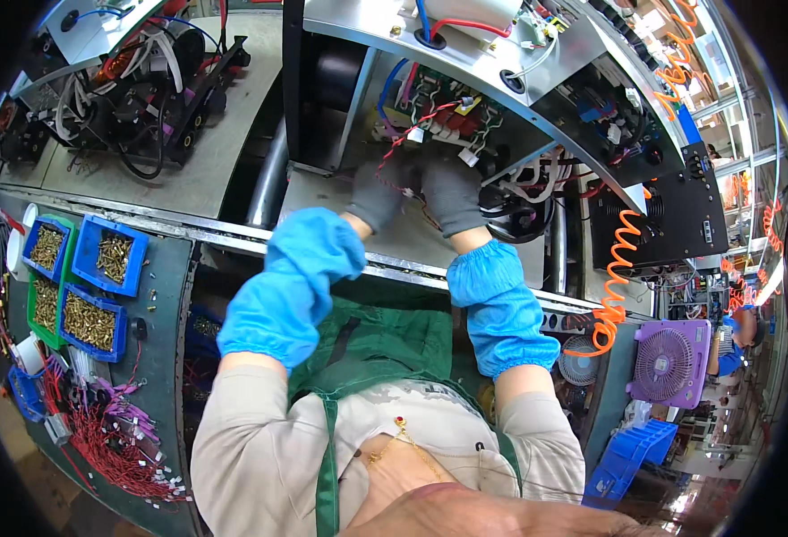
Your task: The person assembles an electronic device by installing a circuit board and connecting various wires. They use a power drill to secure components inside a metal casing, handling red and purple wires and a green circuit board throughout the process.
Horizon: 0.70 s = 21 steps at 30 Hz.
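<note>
Both my hands wear dark grey gloves and reach into the lower bay of a metal equipment chassis (pixel 358 29). My left hand (pixel 377 193) is beside a twisted red-and-black wire (pixel 400 141) that hangs down past it. Close by on the right, my right hand (pixel 453 194) is near a white connector (pixel 469 158) on a cable end. The fingers of both hands point into shadow, so what they hold, if anything, is hidden. Behind them sits a green circuit board (pixel 448 90) with several wires and white plugs.
On the left bench, blue bins (pixel 94 320) hold brass-coloured screws, near a heap of red wires (pixel 107 452). Another wired chassis (pixel 143 98) stands far left. At right are a black panel (pixel 667 219), a coiled orange hose (pixel 622 268) and a purple fan (pixel 669 362).
</note>
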Each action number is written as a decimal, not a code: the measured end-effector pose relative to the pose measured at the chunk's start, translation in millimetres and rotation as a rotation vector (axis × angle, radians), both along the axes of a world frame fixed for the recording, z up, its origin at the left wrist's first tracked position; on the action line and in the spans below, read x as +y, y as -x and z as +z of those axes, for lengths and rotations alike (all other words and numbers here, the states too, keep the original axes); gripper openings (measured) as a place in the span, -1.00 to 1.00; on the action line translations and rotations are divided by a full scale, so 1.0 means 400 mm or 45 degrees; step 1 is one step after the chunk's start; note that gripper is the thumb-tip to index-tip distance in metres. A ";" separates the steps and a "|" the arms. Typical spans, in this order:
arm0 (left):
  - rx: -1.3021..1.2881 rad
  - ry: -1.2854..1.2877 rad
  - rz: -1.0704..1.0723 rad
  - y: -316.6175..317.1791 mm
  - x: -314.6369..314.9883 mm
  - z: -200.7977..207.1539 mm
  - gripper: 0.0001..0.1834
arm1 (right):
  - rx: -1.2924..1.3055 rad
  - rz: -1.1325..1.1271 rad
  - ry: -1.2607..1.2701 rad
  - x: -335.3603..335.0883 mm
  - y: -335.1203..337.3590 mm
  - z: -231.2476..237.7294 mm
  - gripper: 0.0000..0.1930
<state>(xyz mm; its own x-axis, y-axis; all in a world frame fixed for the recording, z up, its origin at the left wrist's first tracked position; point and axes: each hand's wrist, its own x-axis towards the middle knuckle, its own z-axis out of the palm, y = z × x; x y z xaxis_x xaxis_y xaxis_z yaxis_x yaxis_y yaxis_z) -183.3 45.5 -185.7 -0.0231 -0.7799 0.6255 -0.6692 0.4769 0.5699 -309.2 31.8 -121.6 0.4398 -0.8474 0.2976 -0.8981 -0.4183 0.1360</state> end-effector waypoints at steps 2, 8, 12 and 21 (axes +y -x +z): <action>0.287 0.271 0.050 0.058 -0.021 -0.043 -0.75 | -0.070 0.025 0.139 -0.014 -0.003 -0.013 -0.81; 0.460 0.052 -0.024 0.022 -0.016 -0.040 -0.69 | -0.160 0.097 0.278 -0.033 0.019 -0.050 -0.79; 0.264 -0.168 0.085 -0.047 0.014 0.003 -0.67 | -0.121 0.037 0.169 -0.021 0.013 -0.030 -0.76; -0.306 -0.516 0.305 -0.080 0.023 0.009 -0.65 | -0.275 0.077 0.013 -0.007 -0.010 0.014 -0.72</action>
